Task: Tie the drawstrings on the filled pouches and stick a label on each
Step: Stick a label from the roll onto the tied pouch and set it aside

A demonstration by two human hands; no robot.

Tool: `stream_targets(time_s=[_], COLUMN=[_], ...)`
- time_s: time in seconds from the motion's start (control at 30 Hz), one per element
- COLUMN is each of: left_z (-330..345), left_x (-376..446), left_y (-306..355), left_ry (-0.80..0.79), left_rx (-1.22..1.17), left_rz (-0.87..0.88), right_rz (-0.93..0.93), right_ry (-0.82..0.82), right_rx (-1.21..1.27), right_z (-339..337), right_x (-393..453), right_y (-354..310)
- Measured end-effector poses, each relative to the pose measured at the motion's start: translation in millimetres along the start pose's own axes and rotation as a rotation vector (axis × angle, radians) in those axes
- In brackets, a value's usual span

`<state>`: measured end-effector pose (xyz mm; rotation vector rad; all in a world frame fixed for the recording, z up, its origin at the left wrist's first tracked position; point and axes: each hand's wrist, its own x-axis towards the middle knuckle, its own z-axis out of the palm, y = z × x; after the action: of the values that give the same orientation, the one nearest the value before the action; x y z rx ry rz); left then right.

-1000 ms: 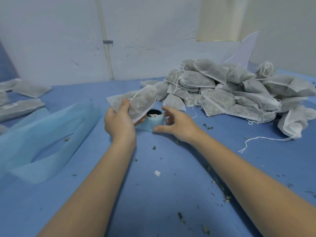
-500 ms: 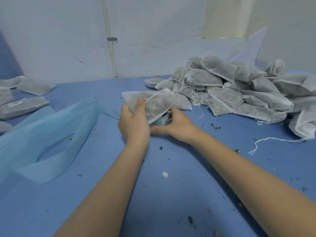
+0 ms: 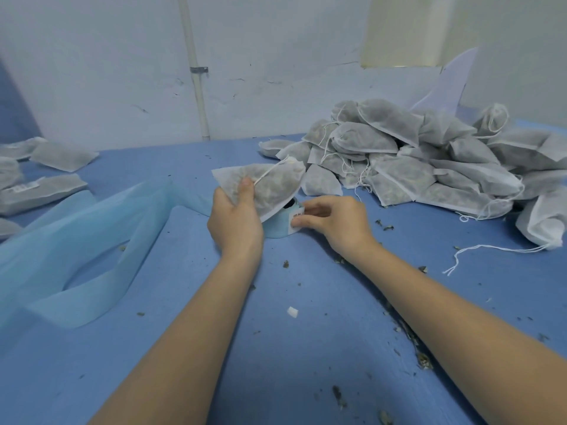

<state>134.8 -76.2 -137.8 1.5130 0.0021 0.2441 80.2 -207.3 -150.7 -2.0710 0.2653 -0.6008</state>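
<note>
1. Head view, centre: the pouch (image 3: pixel 264 188) is held above the blue table (image 3: pixel 306 348), just over the label roll (image 3: pixel 277 227), in the left hand (image 3: pixel 234 220). The thumb presses its near face and the fingers are curled behind it, so the grip is a firm pinch at the lower left part.

2. Since a second ago the pouch has come closer to the roll and now hangs partly over it. The right hand (image 3: pixel 333 220), which lay loosely beside the roll then, now has thumb and forefinger pinched on the white label (image 3: pixel 296 217) at the roll's edge.

3. I judge from this that the tying of this pouch is done and the labelling step has begun; the label looks about to be peeled, not yet free.

4. The pouch's long axis runs roughly left to right and rises a little toward the right. Its gathered drawstring mouth points up and right, the flat closed end left. A drawstring (image 3: pixel 270 173) crosses its face diagonally.

5. Farther out, a heap of filled pouches (image 3: pixel 429 161) lies to the right rear, and flatter pouches (image 3: pixel 40 191), one already labelled, lie at the left edge. A light blue strip of backing (image 3: pixel 92 240) curls across the left of the table.
</note>
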Motion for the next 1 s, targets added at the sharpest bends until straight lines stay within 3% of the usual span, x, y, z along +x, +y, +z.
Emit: stream_targets(time_s=[0.33, 0.6, 0.77, 0.87, 1.0], left_z=[0, -3, -4, -3, 0], left_x=[-4, -9, -25, -32, -38], left_y=[-1, 1, 12, 9, 10], left_ry=[-0.011, -0.003, -0.041, -0.174, -0.274], left_rx=[0.077, 0.055, -0.008, 0.001, -0.071], left_rz=[0.084, 0.161, 0.404, 0.424, 0.395], right_rz=[-0.013, -0.156, -0.336, -0.397, -0.362], right_ry=[0.072, -0.21, -0.029, 0.083, 0.11], right_rx=[-0.188, -0.218, -0.15, -0.186, -0.236], right_z=[2, -8, -34, -43, -48], right_x=[-10, -40, -38, -34, -31], right_y=[-5, -36, -59, -63, -59])
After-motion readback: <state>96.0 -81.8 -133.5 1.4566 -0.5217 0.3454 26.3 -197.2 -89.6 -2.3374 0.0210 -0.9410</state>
